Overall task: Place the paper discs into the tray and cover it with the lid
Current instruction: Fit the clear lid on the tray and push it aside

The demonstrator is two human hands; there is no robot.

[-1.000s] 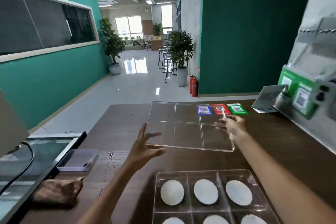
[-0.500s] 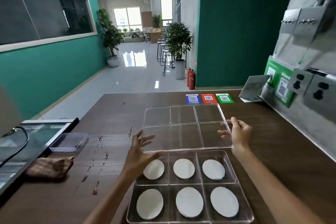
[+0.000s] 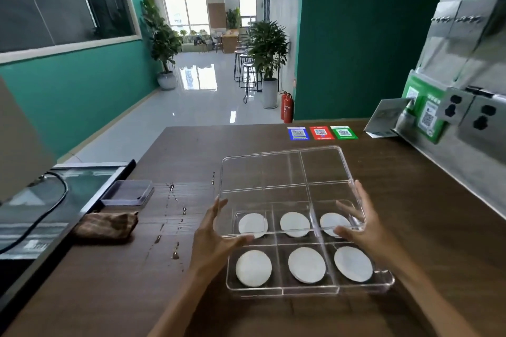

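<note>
A clear six-compartment tray (image 3: pixel 309 290) sits on the brown table near me, with a white paper disc (image 3: pixel 253 268) in each compartment. The clear lid (image 3: pixel 284 169), marked with a matching grid, hovers tilted above the tray's far row and reaches beyond it. My left hand (image 3: pixel 212 241) grips the lid's near left corner, thumb under the near edge. At the near right corner my right hand (image 3: pixel 361 230) holds the lid the same way. The far-row discs show through the lid.
A brown cloth (image 3: pixel 106 227) and a small clear box (image 3: pixel 128 193) lie to the left beside a glass-topped unit (image 3: pixel 54 200) with a cable. Water drops (image 3: pixel 175 227) streak the table. Coloured QR cards (image 3: pixel 320 133) lie at the far edge. A socket wall (image 3: pixel 465 117) runs along the right.
Both hands have brought the lid toward me and down, from beyond the tray to over its far row. The view has tilted down, showing the whole tray.
</note>
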